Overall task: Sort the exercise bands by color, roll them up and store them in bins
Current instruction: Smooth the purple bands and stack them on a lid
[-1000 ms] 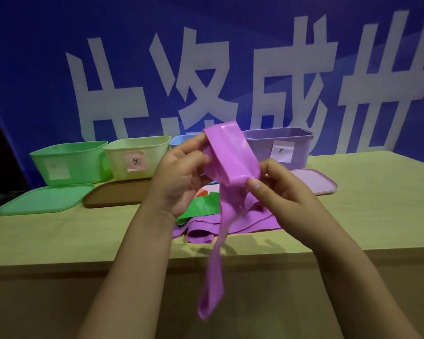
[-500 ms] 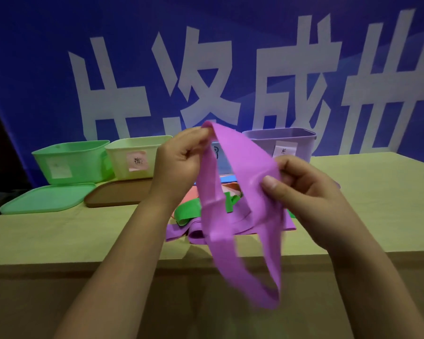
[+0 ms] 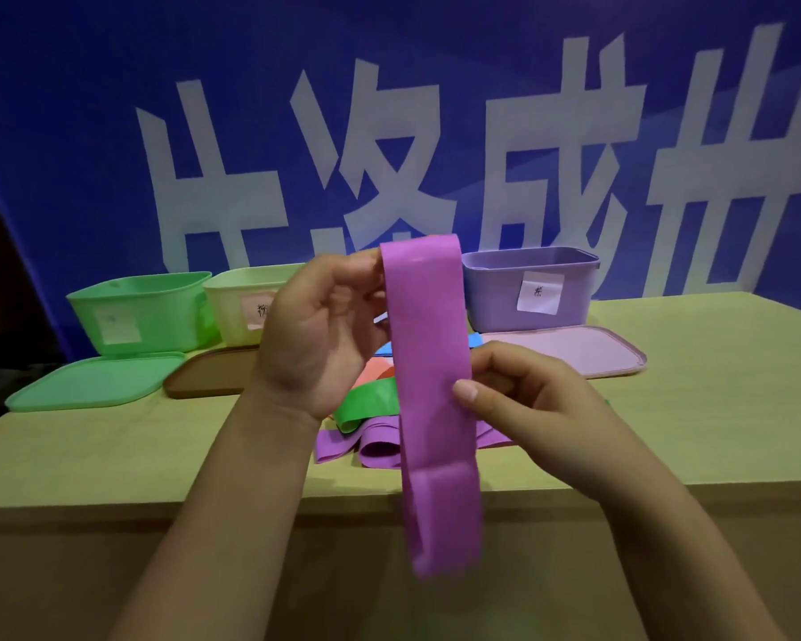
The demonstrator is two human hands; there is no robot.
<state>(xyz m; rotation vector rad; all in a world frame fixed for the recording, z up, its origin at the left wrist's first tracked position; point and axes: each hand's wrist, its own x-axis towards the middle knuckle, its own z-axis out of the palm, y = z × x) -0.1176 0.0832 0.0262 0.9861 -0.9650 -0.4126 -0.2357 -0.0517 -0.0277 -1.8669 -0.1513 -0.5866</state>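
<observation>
Purple rubber is hanging nearest of all: the purple band (image 3: 435, 409) is now dangling flat and straight in front of the table's near edge, its lower loop blurred and sagging below the tabletop. Half a second ago it was splayed open into a wide, twisted loop; the two layers are now lying together as one neat strip. That suggests the flattening step is finishing and rolling is the likely next step, probably starting from the top end.

The right hand (image 3: 528, 404) is pinching the strip's right edge about halfway down, thumb on the near face, fingers curled behind. The left hand (image 3: 315, 326) is gripping the top end, fingers curled over the upper left corner, holding it higher than the bins.

On the table (image 3: 112, 455) behind the strip, a pile of unsorted bands (image 3: 366, 400) is waiting: purple ones nearest, then green, salmon and a sliver of blue. So the sorting looks far from done.

Farther back, a green lid (image 3: 93, 381) and a brown lid (image 3: 209, 374) are lying to the left, a lilac lid (image 3: 574, 351) to the right. At the far edge stand a green bin (image 3: 144, 312), a pale yellow bin (image 3: 246, 298) and, on the right, the purple bin (image 3: 528, 284), open and labelled, the probable home for this band.
</observation>
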